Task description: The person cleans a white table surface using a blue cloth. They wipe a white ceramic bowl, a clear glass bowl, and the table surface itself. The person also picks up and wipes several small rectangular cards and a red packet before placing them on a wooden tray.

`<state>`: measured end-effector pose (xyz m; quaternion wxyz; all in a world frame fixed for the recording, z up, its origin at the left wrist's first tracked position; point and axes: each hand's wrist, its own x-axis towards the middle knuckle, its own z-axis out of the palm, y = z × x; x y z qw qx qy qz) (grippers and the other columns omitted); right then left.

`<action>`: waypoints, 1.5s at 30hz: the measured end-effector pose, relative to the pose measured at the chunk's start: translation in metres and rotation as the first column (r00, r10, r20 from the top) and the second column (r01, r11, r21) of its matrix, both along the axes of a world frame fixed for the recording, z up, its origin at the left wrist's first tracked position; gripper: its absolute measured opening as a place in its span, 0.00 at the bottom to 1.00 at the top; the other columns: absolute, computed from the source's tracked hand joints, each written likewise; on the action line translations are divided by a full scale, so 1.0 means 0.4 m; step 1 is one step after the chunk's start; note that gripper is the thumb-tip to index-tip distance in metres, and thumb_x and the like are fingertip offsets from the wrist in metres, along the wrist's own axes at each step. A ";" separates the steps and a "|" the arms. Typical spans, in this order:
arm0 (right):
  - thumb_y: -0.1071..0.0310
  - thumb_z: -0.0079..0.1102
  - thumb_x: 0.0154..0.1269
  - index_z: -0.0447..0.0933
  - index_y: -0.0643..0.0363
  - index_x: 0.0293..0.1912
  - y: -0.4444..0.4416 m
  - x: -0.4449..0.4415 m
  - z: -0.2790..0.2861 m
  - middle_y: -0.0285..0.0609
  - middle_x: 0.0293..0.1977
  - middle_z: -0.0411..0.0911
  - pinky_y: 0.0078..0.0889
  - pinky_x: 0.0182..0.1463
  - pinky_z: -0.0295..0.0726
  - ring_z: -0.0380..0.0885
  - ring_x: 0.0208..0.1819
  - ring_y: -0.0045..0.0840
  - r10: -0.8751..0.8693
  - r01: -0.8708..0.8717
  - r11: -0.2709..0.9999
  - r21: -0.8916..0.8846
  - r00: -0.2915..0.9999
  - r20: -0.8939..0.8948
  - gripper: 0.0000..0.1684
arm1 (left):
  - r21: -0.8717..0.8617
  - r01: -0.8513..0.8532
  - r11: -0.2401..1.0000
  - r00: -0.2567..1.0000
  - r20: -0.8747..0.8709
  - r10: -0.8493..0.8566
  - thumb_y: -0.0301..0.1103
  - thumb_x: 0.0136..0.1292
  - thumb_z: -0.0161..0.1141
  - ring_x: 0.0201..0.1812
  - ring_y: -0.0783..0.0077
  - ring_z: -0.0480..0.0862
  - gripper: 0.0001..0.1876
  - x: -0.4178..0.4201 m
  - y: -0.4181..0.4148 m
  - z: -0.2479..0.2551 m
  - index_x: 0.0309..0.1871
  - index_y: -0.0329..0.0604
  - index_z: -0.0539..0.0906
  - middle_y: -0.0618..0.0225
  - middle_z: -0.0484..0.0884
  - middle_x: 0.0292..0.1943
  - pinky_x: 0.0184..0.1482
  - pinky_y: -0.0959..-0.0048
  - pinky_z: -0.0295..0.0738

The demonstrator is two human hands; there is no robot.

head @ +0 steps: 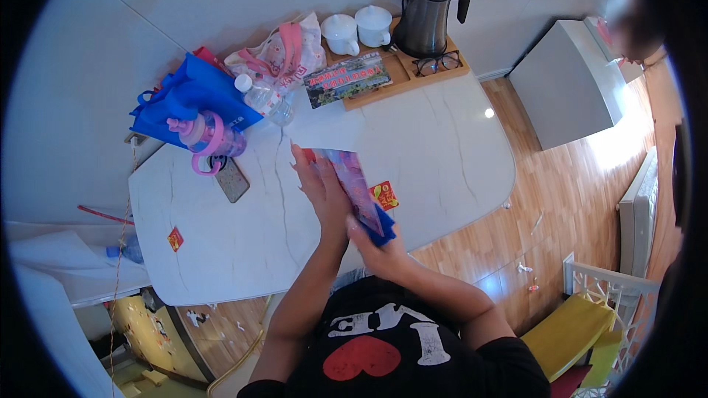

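Observation:
My left hand (321, 188) supports a printed card or leaflet (358, 182) with pink, purple and red colours, its fingers stretched along the card's left side. The card is held tilted above the white marbled table (442, 149). My right hand (381, 251) is at the card's lower end and grips a dark blue cloth (383, 235), which is partly covered by the card. Both hands are close together at the wrists. A red and yellow square packet or card (384, 195) lies on the table just right of the printed card.
At the back, a wooden tray (404, 91) bears an electric kettle (428, 19), eyeglasses (437, 64) and two white lidded cups (357, 30). Left stand a blue bag (177, 85), a plastic bottle (268, 102) and a pink-handled water bottle (213, 135) beside a phone (233, 182).

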<state>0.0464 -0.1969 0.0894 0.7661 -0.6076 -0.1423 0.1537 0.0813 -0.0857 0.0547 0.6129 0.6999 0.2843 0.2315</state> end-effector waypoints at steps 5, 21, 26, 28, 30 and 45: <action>0.66 0.57 0.71 0.75 0.65 0.50 -0.016 0.122 -0.056 0.36 0.41 0.78 0.22 0.48 0.74 0.75 0.43 0.16 -0.351 0.358 0.934 -0.006 0.913 -0.209 0.14 | -0.182 -0.048 0.982 0.989 0.129 0.072 0.42 0.75 0.48 0.72 0.59 0.54 0.33 0.039 -0.007 -0.007 0.74 0.35 0.49 0.53 0.53 0.70 0.73 0.64 0.44; 0.59 0.61 0.69 0.76 0.65 0.48 0.069 0.564 -0.231 0.37 0.40 0.79 0.22 0.42 0.76 0.75 0.39 0.15 -0.465 0.525 0.851 -0.008 0.747 -0.474 0.18 | -0.778 -0.148 0.611 0.989 -0.137 0.065 0.45 0.67 0.61 0.49 0.82 0.73 0.13 0.255 0.054 -0.096 0.50 0.52 0.79 0.77 0.80 0.46 0.51 0.72 0.65; 0.51 0.68 0.62 0.75 0.61 0.27 0.106 0.639 -0.278 0.34 0.22 0.73 0.20 0.23 0.70 0.69 0.21 0.15 -0.425 0.420 0.893 -0.159 0.676 -0.602 0.22 | -0.701 -0.304 0.645 0.952 -0.236 0.193 0.46 0.65 0.64 0.41 0.84 0.74 0.12 0.350 0.116 -0.179 0.43 0.51 0.81 0.79 0.81 0.36 0.43 0.76 0.65; 0.52 0.69 0.62 0.75 0.61 0.27 0.112 0.651 -0.289 0.34 0.22 0.73 0.20 0.24 0.70 0.69 0.21 0.15 -0.452 0.405 0.886 -0.225 0.653 -0.607 0.22 | -0.685 -0.303 0.663 0.951 -0.265 0.161 0.46 0.64 0.64 0.41 0.84 0.74 0.12 0.372 0.143 -0.202 0.44 0.52 0.81 0.78 0.81 0.36 0.44 0.75 0.65; 0.53 0.69 0.62 0.75 0.61 0.26 0.108 0.652 -0.288 0.34 0.22 0.73 0.20 0.24 0.70 0.69 0.21 0.15 -0.465 0.385 0.883 -0.267 0.647 -0.605 0.22 | -0.642 -0.345 0.684 0.934 -0.310 0.179 0.47 0.64 0.65 0.38 0.84 0.74 0.12 0.399 0.153 -0.214 0.38 0.50 0.81 0.78 0.82 0.33 0.39 0.77 0.65; 0.40 0.56 0.67 0.71 0.59 0.26 0.071 0.695 -0.357 0.31 0.20 0.68 0.18 0.24 0.66 0.65 0.21 0.13 -0.554 0.364 0.827 -0.428 0.651 -0.518 0.30 | -0.484 -0.447 0.752 0.864 -0.451 0.223 0.57 0.61 0.65 0.28 0.85 0.72 0.21 0.460 0.146 -0.275 0.28 0.49 0.76 0.78 0.77 0.25 0.31 0.82 0.64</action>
